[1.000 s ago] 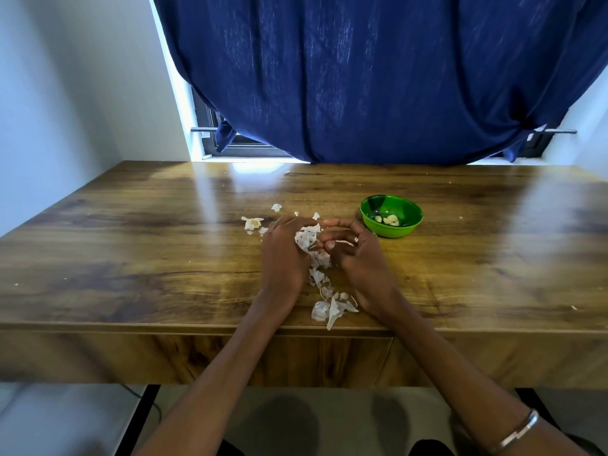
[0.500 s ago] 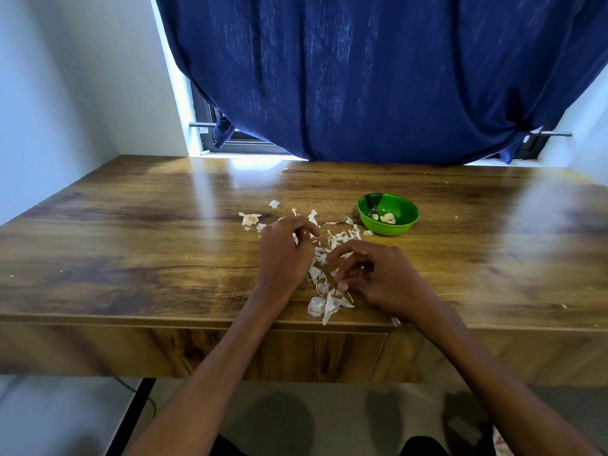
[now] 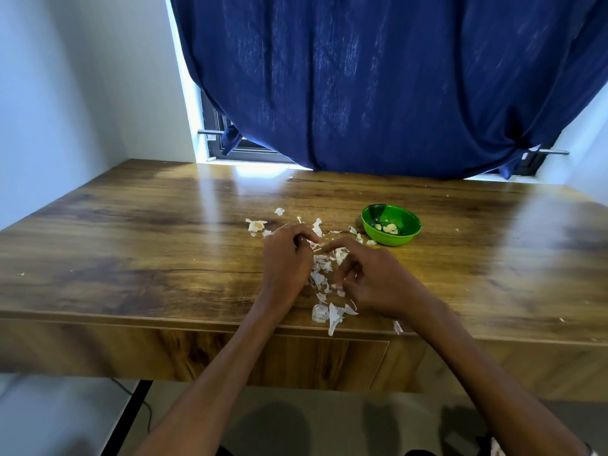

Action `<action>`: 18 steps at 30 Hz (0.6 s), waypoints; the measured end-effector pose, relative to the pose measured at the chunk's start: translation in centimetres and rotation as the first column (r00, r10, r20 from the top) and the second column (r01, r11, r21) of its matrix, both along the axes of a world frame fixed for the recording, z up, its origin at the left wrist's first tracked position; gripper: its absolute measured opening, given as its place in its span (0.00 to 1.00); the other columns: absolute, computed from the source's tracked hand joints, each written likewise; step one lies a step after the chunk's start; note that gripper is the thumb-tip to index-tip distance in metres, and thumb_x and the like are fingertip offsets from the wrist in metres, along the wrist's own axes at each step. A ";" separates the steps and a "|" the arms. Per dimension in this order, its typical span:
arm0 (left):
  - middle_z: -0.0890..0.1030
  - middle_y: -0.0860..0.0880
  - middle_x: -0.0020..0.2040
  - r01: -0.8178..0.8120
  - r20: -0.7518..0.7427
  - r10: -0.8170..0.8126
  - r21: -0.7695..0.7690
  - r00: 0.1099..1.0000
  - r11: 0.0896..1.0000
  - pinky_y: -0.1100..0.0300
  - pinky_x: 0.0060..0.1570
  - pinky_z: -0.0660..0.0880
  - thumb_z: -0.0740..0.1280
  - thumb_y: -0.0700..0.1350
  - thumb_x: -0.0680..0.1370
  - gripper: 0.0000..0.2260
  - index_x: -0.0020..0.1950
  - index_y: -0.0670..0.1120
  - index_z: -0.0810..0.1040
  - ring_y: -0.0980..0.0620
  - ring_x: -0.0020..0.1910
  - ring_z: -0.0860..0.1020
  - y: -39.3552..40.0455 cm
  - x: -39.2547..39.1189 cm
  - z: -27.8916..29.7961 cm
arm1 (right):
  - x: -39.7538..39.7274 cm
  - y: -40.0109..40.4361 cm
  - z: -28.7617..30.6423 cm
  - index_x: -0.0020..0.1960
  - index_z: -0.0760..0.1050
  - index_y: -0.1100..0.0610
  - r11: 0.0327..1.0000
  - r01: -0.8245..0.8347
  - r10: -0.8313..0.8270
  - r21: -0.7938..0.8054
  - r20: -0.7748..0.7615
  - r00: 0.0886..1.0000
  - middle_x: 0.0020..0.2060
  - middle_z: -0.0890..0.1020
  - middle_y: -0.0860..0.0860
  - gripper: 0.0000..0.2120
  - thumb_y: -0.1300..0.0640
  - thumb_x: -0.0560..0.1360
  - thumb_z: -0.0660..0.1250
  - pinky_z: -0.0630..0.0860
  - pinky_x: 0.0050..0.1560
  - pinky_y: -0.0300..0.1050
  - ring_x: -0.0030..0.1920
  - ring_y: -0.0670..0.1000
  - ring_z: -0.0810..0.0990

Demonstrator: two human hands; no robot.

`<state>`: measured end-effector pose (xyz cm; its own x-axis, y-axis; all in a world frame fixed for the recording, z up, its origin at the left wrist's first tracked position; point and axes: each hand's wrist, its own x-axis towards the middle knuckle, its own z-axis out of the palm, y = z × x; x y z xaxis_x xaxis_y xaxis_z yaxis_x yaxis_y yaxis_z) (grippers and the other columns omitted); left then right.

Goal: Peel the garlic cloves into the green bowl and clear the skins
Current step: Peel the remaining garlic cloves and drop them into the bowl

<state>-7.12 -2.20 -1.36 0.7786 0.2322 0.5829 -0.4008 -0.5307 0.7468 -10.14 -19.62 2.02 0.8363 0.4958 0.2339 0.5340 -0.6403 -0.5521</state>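
No writing or label could be read anywhere. Near the table's (image 3: pixel 131 258) front edge, the left hand (image 3: pixel 286 261) and right hand (image 3: pixel 378 281) rested with fingers curled inward around a heap of garlic skins (image 3: pixel 324 274), fingertips nearly meeting; whether either pinched a skin could not be told. Farther back, toward the right, the green bowl (image 3: pixel 391 224) held peeled garlic cloves (image 3: pixel 388 228).
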 end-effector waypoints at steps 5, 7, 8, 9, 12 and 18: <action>0.82 0.57 0.48 0.068 0.038 -0.070 0.057 0.997 0.996 0.73 0.47 0.75 0.67 0.31 0.77 0.12 0.54 0.44 0.83 0.66 0.45 0.79 0.0 0.0 0.0 | 1.7 -1.1 0.3 0.63 0.75 0.48 0.970 0.161 -0.149 0.183 -0.076 0.986 0.40 0.86 0.48 0.25 0.65 0.72 0.77 0.82 0.49 0.42 0.43 0.42 0.85; 0.83 0.55 0.49 0.153 0.057 -0.158 0.087 0.986 0.984 0.74 0.46 0.75 0.70 0.35 0.78 0.09 0.57 0.43 0.82 0.67 0.45 0.80 -0.2 0.1 0.1 | 2.3 -1.2 0.4 0.63 0.75 0.49 0.942 0.207 -0.170 0.265 -0.153 0.973 0.41 0.87 0.49 0.23 0.66 0.73 0.76 0.84 0.49 0.46 0.43 0.44 0.86; 0.83 0.54 0.49 0.192 0.053 -0.197 0.090 0.979 0.977 0.74 0.45 0.75 0.71 0.36 0.78 0.09 0.57 0.43 0.82 0.68 0.45 0.80 -0.3 0.2 0.1 | 2.5 -1.2 0.4 0.63 0.75 0.50 0.925 0.230 -0.178 0.303 -0.188 0.966 0.42 0.87 0.50 0.23 0.67 0.73 0.76 0.84 0.49 0.47 0.43 0.45 0.87; 0.83 0.55 0.49 0.221 0.048 -0.226 0.087 0.973 0.971 0.75 0.45 0.74 0.72 0.36 0.77 0.09 0.57 0.43 0.83 0.69 0.45 0.80 -0.3 0.2 0.2 | 2.8 -1.0 0.4 0.63 0.75 0.51 0.909 0.247 -0.185 0.336 -0.208 0.961 0.42 0.87 0.50 0.23 0.66 0.73 0.76 0.84 0.49 0.46 0.43 0.45 0.87; 0.84 0.58 0.47 0.228 0.022 -0.231 0.096 0.973 0.969 0.76 0.44 0.73 0.74 0.35 0.75 0.09 0.53 0.46 0.85 0.70 0.44 0.80 -0.4 0.2 0.2 | 3.1 -0.4 0.3 0.64 0.75 0.51 0.859 0.282 -0.181 0.428 -0.262 0.948 0.45 0.87 0.51 0.23 0.65 0.73 0.76 0.81 0.42 0.35 0.44 0.41 0.86; 0.84 0.58 0.44 0.209 0.015 -0.209 0.031 0.978 0.978 0.74 0.41 0.74 0.76 0.38 0.74 0.06 0.48 0.47 0.85 0.63 0.42 0.82 -0.4 0.0 0.4 | 3.6 0.8 -0.3 0.65 0.75 0.51 0.781 0.301 -0.105 0.547 -0.360 0.927 0.48 0.87 0.53 0.28 0.65 0.69 0.78 0.83 0.52 0.46 0.52 0.49 0.87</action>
